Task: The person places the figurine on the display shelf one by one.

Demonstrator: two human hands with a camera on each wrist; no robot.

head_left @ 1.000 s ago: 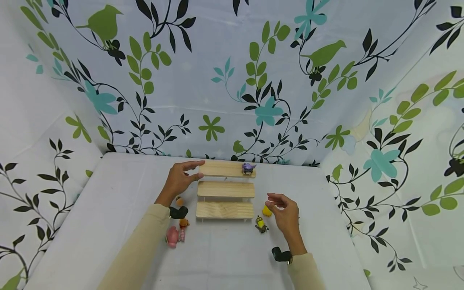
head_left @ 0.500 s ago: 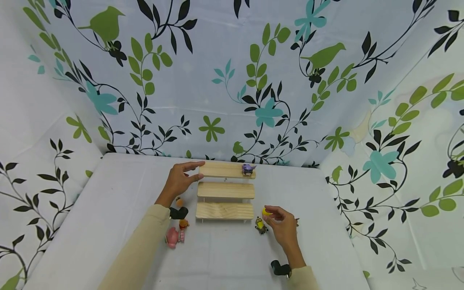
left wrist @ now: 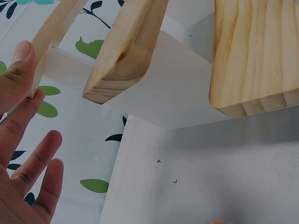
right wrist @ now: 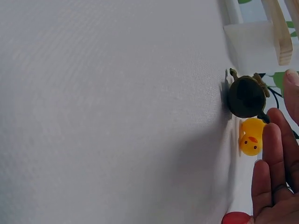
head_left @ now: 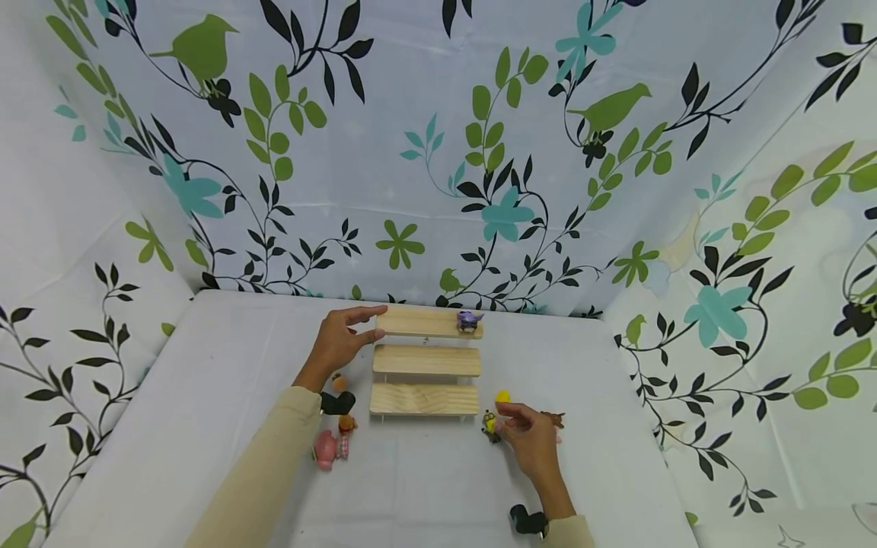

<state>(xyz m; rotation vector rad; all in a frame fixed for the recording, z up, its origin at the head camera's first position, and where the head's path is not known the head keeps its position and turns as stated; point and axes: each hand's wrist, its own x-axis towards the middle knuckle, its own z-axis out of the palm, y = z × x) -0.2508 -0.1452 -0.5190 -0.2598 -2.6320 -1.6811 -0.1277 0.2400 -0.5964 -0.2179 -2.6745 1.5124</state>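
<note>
A three-tier wooden display shelf [head_left: 425, 359] stands at the table's centre. My left hand [head_left: 338, 340] pinches the left end of its top board, thumb on one side and index finger on the other in the left wrist view. Beside the shelf's right end stands a yellow minion figure [head_left: 489, 421], its dark rounded back [right wrist: 247, 96] showing in the right wrist view. My right hand [head_left: 533, 441] is right at this figure, with thumb and index finger apart and the other fingers extended. Just behind sits a yellow rubber duck [head_left: 503, 396].
A small purple toy [head_left: 469, 320] sits on the top board's right end. Left of the shelf lie a pink toy [head_left: 325, 449], a doll in checked clothes [head_left: 345, 438] and a small orange toy [head_left: 339, 383]. A brown toy [head_left: 553, 418] is partly hidden behind my right hand.
My right hand has moved down and left, past the duck to the minion figure. The brown toy has come more into sight. My left hand stays on the top board.
</note>
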